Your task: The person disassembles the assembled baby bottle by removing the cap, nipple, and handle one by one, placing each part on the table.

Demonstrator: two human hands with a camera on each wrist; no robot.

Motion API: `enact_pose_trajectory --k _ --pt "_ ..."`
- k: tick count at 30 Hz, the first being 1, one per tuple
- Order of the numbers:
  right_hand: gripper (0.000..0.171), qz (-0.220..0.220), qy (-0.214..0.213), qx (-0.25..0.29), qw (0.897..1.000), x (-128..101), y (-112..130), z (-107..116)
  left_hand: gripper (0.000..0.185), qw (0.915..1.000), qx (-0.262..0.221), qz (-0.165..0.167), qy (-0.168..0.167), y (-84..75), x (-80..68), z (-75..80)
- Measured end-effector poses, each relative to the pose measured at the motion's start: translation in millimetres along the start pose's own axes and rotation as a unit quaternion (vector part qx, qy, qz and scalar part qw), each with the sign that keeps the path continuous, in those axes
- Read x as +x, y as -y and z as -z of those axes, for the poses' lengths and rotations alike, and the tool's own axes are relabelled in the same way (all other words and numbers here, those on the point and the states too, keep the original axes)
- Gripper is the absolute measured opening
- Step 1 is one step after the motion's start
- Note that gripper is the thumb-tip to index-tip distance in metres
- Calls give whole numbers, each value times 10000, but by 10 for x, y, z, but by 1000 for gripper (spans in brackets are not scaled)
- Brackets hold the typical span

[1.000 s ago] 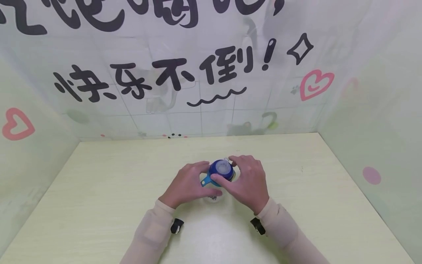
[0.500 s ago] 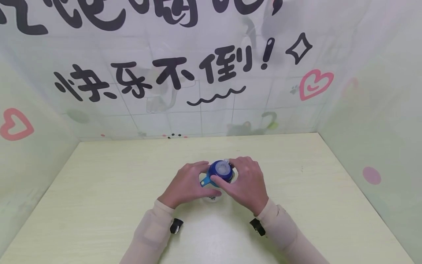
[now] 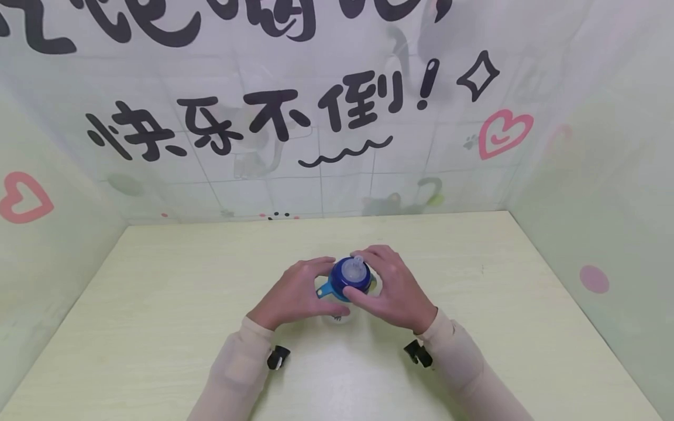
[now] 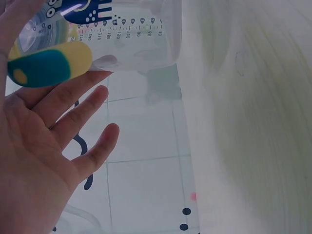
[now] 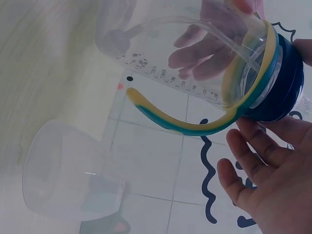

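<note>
A clear baby bottle [image 4: 141, 46] with printed measuring marks stands between my hands. It has teal-and-yellow side handles [image 5: 185, 127], a dark blue screw collar [image 3: 336, 278] and a clear nipple [image 3: 355, 269] on top. My left hand [image 3: 297, 292] holds the bottle's body, thumb on the near side and fingers on the far side. In the left wrist view, its other fingers are spread below the bottle. My right hand [image 3: 397, 289] grips the collar between its thumb and forefinger, while the remaining fingers [image 5: 241, 151] lie loosely beneath. The head view hides much of the bottle's body.
A translucent cup-shaped cover [image 5: 73, 170] stands on the table, to the bottle's right in the right wrist view. The pale wooden table [image 3: 184, 327] meets a printed back wall [image 3: 284, 193] and two side walls.
My right hand has shifted its thumb and fingers around the collar, and its wrist has swung slightly right. The nipple tip has moved a little left. My left hand keeps its hold.
</note>
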State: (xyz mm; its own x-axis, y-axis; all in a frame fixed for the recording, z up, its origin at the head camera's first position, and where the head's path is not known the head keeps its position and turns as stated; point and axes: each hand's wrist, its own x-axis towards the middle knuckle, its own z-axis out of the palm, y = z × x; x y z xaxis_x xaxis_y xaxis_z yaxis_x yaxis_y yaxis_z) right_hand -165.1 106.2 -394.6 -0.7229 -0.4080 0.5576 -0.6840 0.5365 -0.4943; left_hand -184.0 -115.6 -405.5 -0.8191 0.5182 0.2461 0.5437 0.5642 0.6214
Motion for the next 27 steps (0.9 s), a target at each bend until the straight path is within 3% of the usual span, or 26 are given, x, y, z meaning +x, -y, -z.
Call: enact_pose_trajectory --k 14,22,27 --pt "49 69 403 510 9979 25 -7 49 60 9997 -153 -76 178 14 17 36" --pt "50 109 620 939 9936 23 -40 62 68 9996 -78 -163 221 35 19 34" --pt "53 9 628 839 9945 19 -40 62 65 9998 -49 -96 191 35 22 34"
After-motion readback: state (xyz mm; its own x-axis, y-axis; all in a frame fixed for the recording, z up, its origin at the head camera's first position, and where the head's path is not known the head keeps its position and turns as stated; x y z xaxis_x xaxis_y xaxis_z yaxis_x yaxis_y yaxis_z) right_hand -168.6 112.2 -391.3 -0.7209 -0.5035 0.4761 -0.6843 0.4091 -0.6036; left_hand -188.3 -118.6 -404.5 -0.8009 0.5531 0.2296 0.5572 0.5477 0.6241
